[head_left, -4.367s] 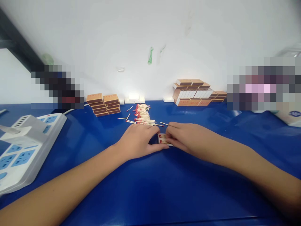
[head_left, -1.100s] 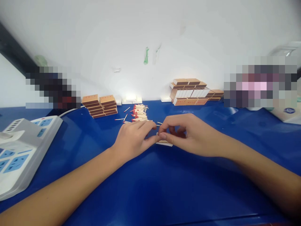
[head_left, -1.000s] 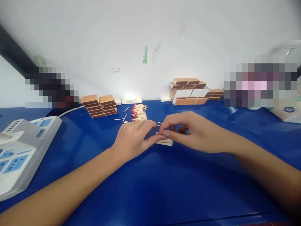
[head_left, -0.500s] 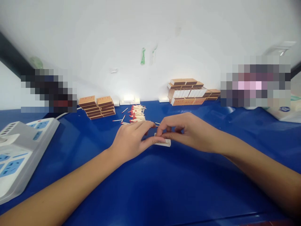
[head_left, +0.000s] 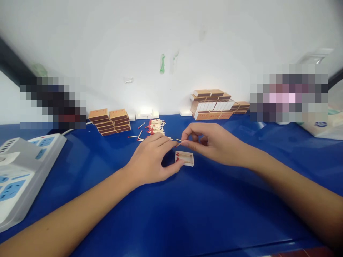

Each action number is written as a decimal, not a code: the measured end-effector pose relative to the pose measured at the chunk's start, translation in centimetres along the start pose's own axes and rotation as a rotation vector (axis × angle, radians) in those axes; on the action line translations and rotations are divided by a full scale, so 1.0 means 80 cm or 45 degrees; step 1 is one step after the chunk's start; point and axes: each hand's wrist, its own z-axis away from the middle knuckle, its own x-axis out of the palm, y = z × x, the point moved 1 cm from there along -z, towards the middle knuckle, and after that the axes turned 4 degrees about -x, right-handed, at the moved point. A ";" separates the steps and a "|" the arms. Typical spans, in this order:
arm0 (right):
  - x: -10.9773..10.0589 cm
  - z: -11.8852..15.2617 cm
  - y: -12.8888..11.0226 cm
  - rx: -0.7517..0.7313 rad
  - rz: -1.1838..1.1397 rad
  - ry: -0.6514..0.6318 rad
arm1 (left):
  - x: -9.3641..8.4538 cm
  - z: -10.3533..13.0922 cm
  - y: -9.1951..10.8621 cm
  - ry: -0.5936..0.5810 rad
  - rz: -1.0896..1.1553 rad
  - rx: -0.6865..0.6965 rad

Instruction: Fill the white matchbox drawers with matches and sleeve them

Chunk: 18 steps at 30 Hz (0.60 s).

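A small white matchbox tray lies on the blue table, with several red-headed matches in it. The thumb of my left hand rests on the tray's near left edge, its fingers spread apart from the thumb. Behind the tray, my right hand pinches a match between thumb and index finger, close to my left fingertips. A heap of loose matches lies just beyond my left hand, partly hidden by it.
Matchboxes are stacked at the back left and back right. White trays stand against the wall. A power strip sits at the left; a plastic packet is at the far right.
My right hand has moved up and away from the tray and now holds a match behind it. The tray's inside has come into view. My left index finger has lifted away from the thumb.
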 end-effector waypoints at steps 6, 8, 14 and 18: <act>-0.004 0.001 0.004 0.031 0.061 0.000 | 0.001 0.000 -0.001 -0.086 -0.046 -0.013; -0.005 0.001 0.006 0.066 0.024 -0.009 | 0.000 0.000 -0.001 -0.076 -0.079 -0.012; -0.001 -0.001 0.007 0.219 -0.086 -0.106 | 0.000 0.000 -0.001 -0.065 -0.115 -0.043; 0.005 -0.004 0.005 0.301 -0.140 -0.092 | 0.000 0.001 -0.002 -0.065 -0.126 -0.070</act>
